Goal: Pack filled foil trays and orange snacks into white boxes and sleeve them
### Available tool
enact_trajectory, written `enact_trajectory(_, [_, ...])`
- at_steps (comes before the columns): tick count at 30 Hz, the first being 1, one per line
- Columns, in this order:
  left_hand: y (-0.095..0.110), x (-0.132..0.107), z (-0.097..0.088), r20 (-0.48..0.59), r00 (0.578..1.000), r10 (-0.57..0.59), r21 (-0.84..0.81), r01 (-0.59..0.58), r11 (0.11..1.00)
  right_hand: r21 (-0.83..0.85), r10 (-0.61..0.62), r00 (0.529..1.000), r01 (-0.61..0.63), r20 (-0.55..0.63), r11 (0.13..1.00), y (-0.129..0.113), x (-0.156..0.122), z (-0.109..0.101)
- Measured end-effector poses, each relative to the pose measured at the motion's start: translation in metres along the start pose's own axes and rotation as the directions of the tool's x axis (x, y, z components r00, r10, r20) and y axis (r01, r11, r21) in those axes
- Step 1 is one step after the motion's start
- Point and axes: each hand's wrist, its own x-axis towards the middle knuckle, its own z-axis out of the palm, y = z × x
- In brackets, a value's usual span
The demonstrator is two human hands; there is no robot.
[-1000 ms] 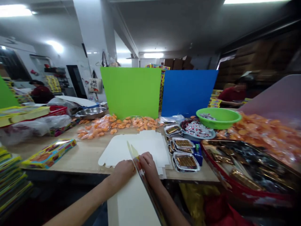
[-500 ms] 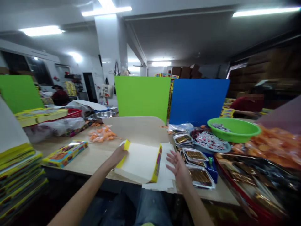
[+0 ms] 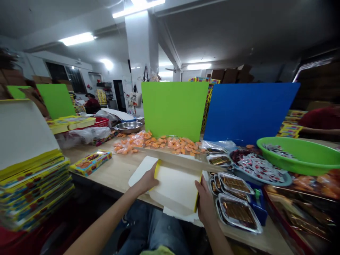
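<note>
An open cardboard box [image 3: 176, 184], white inside with yellow side walls, is tilted above the table's front edge. My left hand [image 3: 149, 180] grips its left wall, and my right hand [image 3: 204, 196] is closed on the right wall. The box's lid flap stands up along the far side, seen nearly edge-on. White sheets lie under the box. Just right of my right hand sit clear trays of brown-gold wrapped pieces [image 3: 237, 210]. A closed printed yellow box [image 3: 91, 163] lies on the table to the left.
Stacked flat yellow boxes [image 3: 34, 191] stand at left. Orange wrapped pieces [image 3: 159, 142] lie behind the box, before green [image 3: 174, 109] and blue panels [image 3: 249, 109]. At right are a green basin [image 3: 305, 159], a bowl of white sachets [image 3: 257, 166] and a red tray [image 3: 278, 216]. A co-worker's sleeve [image 3: 320, 118] shows beyond.
My right hand, open beside the box earlier, has closed on its right wall. The lid flap has tipped lower, uncovering orange pieces behind. The view has turned left.
</note>
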Motion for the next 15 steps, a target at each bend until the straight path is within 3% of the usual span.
enact_trajectory(4, [0.012,-0.009,0.018,-0.136,0.989,-0.066,0.05,0.074,0.996,-0.107,-0.031,0.998,0.026,-0.05,0.994,0.0,-0.011,-0.003])
enact_trajectory(7, [0.023,-0.013,0.03,-0.166,0.98,-0.112,0.032,0.118,0.992,-0.203,-0.083,0.996,0.074,-0.036,0.976,-0.006,-0.018,-0.008])
enact_trajectory(10, [0.023,-0.002,0.034,-0.192,0.979,-0.068,0.021,0.073,0.997,-0.309,-0.122,0.993,0.118,0.006,0.944,-0.023,-0.014,-0.022])
enact_trajectory(13, [0.015,0.026,0.032,-0.207,0.976,-0.066,-0.016,0.064,0.998,-0.486,-0.281,0.958,0.216,-0.064,0.847,-0.058,-0.001,-0.065])
enact_trajectory(15, [0.007,0.048,0.029,-0.197,0.968,-0.157,-0.051,0.15,0.987,-0.71,-0.453,0.874,0.204,-0.178,0.674,-0.087,0.008,-0.116])
